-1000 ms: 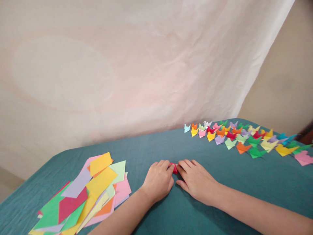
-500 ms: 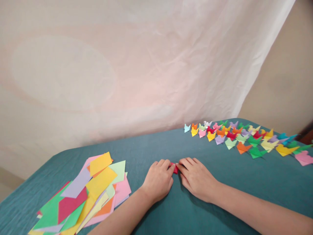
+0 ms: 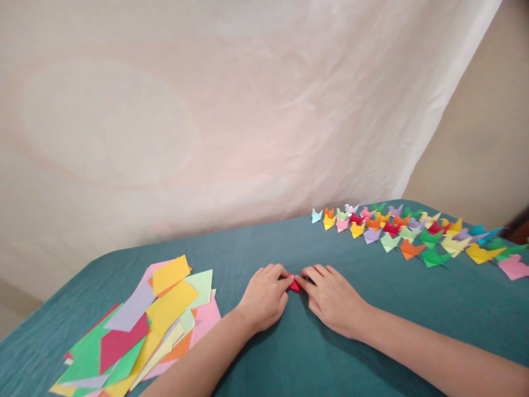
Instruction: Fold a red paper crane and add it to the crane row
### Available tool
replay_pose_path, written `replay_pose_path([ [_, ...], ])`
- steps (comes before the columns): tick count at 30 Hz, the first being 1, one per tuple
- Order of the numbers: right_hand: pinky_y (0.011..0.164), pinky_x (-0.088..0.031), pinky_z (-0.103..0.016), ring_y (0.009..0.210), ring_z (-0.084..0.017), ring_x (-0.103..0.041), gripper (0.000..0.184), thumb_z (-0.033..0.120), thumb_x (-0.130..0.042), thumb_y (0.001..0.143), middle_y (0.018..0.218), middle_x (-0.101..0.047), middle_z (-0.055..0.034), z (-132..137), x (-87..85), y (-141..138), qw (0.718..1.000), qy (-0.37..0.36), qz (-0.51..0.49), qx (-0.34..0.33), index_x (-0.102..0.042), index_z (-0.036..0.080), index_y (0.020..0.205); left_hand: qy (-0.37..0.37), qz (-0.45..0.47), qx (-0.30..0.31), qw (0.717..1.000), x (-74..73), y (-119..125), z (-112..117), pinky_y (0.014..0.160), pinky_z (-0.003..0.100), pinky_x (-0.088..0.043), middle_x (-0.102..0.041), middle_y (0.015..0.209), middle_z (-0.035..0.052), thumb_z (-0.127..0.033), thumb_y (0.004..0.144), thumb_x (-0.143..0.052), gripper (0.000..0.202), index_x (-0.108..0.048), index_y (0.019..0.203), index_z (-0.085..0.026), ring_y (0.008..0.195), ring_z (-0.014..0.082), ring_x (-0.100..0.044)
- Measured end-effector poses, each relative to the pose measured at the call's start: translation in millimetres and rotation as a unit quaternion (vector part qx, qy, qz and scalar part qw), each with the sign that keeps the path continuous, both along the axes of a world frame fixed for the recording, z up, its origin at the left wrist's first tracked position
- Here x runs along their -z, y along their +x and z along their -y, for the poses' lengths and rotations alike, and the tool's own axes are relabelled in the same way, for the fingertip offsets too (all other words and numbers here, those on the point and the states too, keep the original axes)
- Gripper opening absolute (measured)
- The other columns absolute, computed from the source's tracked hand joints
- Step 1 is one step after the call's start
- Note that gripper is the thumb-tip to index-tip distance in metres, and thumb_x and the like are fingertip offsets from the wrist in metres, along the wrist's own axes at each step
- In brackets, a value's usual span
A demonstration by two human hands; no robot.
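Head view, palms down, left hand [image 3: 264, 298] pinching red paper [image 3: 295, 286], right hand [image 3: 335, 302] touching it, grip unclear

**Folded red paper [image 3: 295, 285] at centre**

Through the head camera I see the left hand [image 3: 264, 300] and right hand [image 3: 336, 300] touching it from either side. Coloured paper sheets [image 3: 171, 303] lie piled left; origami birds [image 3: 411, 250] stand right.

Soft diffuse light, faint shadow beneath right hand [image 3: 335, 303], slight blur, wide-angle stretching toward edges
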State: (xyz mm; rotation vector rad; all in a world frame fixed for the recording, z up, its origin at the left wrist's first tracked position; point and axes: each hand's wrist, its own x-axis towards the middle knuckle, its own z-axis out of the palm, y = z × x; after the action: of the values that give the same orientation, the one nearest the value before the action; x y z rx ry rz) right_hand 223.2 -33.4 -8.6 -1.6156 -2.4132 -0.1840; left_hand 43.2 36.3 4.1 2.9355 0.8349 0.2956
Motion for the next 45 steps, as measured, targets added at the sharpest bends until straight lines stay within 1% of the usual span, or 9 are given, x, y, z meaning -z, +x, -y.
replay_pose_path([
  [6, 0.078, -0.037, -0.037, 0.092, -0.023, -0.049, 0.026, 0.019, -0.051, 0.083, 0.101, -0.055, -0.0075, -3, 1.3, 3, 1.000, 0.007, 0.019, -0.015, -0.058, 0.018, 0.108, -0.001, -0.006, 0.000, 1.000, 0.2, 0, 1, 0.085, 0.035, -0.040, -0.053, 0.102, 0.0049, -0.014, 0.082, -0.045, 0.027, -0.060, 0.103, -0.022, 0.096, 0.0211, -0.047],
  [12, 0.070, -0.037, -0.033, 0.083, -0.020, -0.049, 0.025, 0.014, -0.046, 0.088, 0.096, -0.055, -0.0075, -6, 2.9, 7, 0.998, 0.013, 0.032, -0.052, -0.060, 0.018, 0.109, 0.004, -0.015, 0.002, 1.000, -2.0, 0, 2, 0.084, 0.035, -0.041, -0.053, 0.103, 0.0048, -0.014, 0.082, -0.045, 0.032, -0.058, 0.109, -0.023, 0.096, 0.0211, -0.047],
  [17, 0.071, -0.037, -0.033, 0.082, -0.019, -0.048, 0.026, 0.012, -0.045, 0.089, 0.094, -0.055, -0.0072, -7, 3.4, 9, 0.997, -0.004, 0.024, -0.072, -0.061, 0.019, 0.109, 0.006, -0.020, 0.001, 1.000, -3.6, 0, 3, 0.084, 0.035, -0.041, -0.053, 0.103, 0.0051, -0.014, 0.083, -0.044, 0.029, -0.058, 0.107, -0.022, 0.096, 0.0211, -0.048],
  [28, 0.070, -0.037, -0.032, 0.082, -0.019, -0.048, 0.025, 0.015, -0.043, 0.091, 0.089, -0.055, -0.0066, -7, 0.5, 11, 0.994, -0.018, 0.016, -0.104, -0.062, 0.018, 0.106, 0.008, -0.020, -0.002, 1.000, -3.1, 0, 3, 0.085, 0.035, -0.041, -0.053, 0.101, 0.0052, -0.014, 0.082, -0.045, 0.029, -0.059, 0.106, -0.022, 0.096, 0.0209, -0.048],
  [33, 0.072, -0.038, -0.032, 0.082, -0.019, -0.048, 0.024, 0.017, -0.043, 0.091, 0.089, -0.057, -0.0059, -8, 3.8, 12, 0.992, -0.019, -0.003, -0.125, -0.065, 0.018, 0.099, 0.004, -0.019, 0.001, 1.000, -2.6, 0, 2, 0.084, 0.035, -0.041, -0.052, 0.102, 0.0054, -0.014, 0.082, -0.045, 0.028, -0.059, 0.105, -0.022, 0.096, 0.0210, -0.048],
  [37, 0.073, -0.038, -0.030, 0.082, -0.017, -0.050, 0.026, 0.019, -0.041, 0.093, 0.088, -0.058, -0.0040, -10, 11.9, 13, 0.991, -0.004, -0.067, -0.119, -0.068, 0.020, 0.091, 0.008, -0.018, 0.003, 1.000, -1.2, -1, 1, 0.085, 0.035, -0.041, -0.053, 0.102, 0.0051, -0.014, 0.083, -0.045, 0.027, -0.059, 0.105, -0.022, 0.096, 0.0207, -0.048],
  [40, 0.074, -0.038, -0.028, 0.082, -0.015, -0.050, 0.029, 0.017, -0.040, 0.094, 0.087, -0.059, -0.0030, -12, 16.1, 16, 0.988, 0.013, -0.118, -0.099, -0.068, 0.022, 0.095, 0.011, -0.022, 0.003, 1.000, -1.7, -1, 1, 0.084, 0.035, -0.041, -0.053, 0.101, 0.0053, -0.013, 0.083, -0.044, 0.027, -0.059, 0.105, -0.021, 0.095, 0.0206, -0.048],
  [42, 0.074, -0.038, -0.028, 0.082, -0.014, -0.050, 0.030, 0.015, -0.039, 0.094, 0.087, -0.059, -0.0030, -14, 16.9, 17, 0.988, 0.021, -0.128, -0.082, -0.068, 0.023, 0.097, 0.013, -0.024, 0.003, 1.000, -2.7, 0, 2, 0.084, 0.035, -0.041, -0.053, 0.101, 0.0056, -0.014, 0.084, -0.044, 0.027, -0.059, 0.105, -0.021, 0.095, 0.0207, -0.048],
  [45, 0.074, -0.038, -0.028, 0.083, -0.014, -0.050, 0.029, 0.015, -0.040, 0.093, 0.089, -0.058, -0.0033, -16, 16.6, 17, 0.992, 0.027, -0.109, -0.065, -0.068, 0.024, 0.098, 0.016, -0.028, 0.002, 0.999, -4.0, 0, 3, 0.084, 0.035, -0.041, -0.053, 0.101, 0.0058, -0.015, 0.084, -0.044, 0.026, -0.059, 0.104, -0.022, 0.095, 0.0207, -0.048],
])
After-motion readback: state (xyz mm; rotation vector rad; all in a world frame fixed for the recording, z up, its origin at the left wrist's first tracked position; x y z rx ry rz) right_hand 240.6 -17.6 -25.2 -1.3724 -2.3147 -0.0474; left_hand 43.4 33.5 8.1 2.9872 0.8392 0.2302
